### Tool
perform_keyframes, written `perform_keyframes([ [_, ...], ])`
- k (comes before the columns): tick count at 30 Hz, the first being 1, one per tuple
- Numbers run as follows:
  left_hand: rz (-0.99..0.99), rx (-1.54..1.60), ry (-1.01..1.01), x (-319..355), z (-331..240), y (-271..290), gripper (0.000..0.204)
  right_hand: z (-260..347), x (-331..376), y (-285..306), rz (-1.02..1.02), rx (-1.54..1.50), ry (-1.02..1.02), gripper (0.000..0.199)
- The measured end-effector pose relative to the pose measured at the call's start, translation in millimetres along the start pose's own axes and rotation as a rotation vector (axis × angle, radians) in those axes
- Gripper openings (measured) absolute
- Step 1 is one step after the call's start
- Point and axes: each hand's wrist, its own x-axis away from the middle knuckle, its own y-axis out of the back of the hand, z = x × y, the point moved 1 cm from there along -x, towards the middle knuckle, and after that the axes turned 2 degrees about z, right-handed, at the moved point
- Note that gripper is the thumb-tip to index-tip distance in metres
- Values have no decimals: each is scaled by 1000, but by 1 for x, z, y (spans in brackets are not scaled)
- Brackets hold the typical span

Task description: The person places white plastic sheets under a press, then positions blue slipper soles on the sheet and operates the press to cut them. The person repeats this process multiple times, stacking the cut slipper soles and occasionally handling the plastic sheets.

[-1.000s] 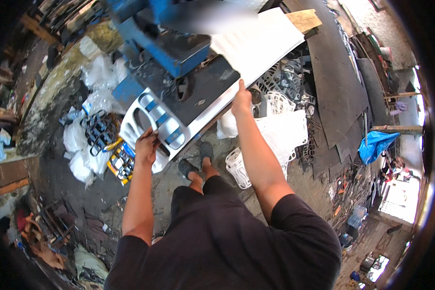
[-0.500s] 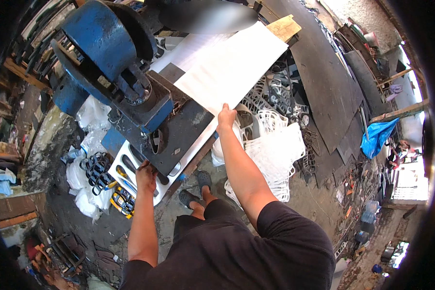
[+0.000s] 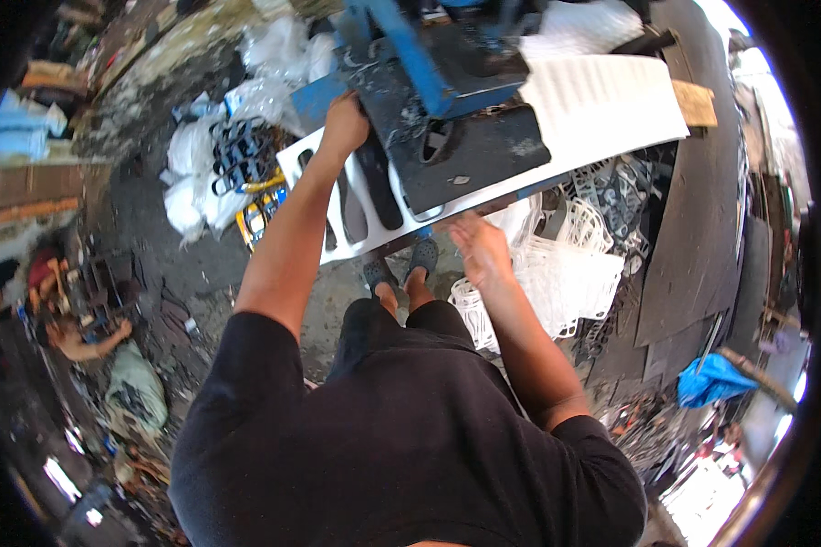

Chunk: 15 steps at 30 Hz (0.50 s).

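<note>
My left hand (image 3: pixel 345 123) is closed on the far left end of the white plastic sheet (image 3: pixel 602 109), fingers curled over its edge just beside the dark bed plate (image 3: pixel 483 155) of the blue press machine (image 3: pixel 429 46). The sheet lies flat across the press, running from my left hand out to the right, where its uncut ribbed section extends past the machine. The part nearest my left hand carries long punched slots (image 3: pixel 351 205). My right hand (image 3: pixel 479 251) is released, fingers spread and loose, positioned just below the near edge of the sheet, close to it; I cannot tell whether the fingertips touch the edge. The sheet therefore sits above and ahead of my right hand and directly under my left. Below the sheet, to the right of my feet (image 3: pixel 401 269), lies a pile of white punched-out plastic frames (image 3: pixel 566 273). On the ground to the left of the press rest white bags (image 3: pixel 192 187) and a bundle of dark cut pieces (image 3: pixel 242 150).
</note>
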Motion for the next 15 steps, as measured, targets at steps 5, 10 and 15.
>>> perform_keyframes([
  [5,79,-171,-273,-18,18,-32,32,-30,-17,-24,21,-74,-35,20],
  [10,109,-21,-149,-24,25,-37,25,-8,0,-47,81,50,-47,31],
  [15,155,8,-162,-33,27,-46,20,2,4,-55,-15,138,-78,44],
])
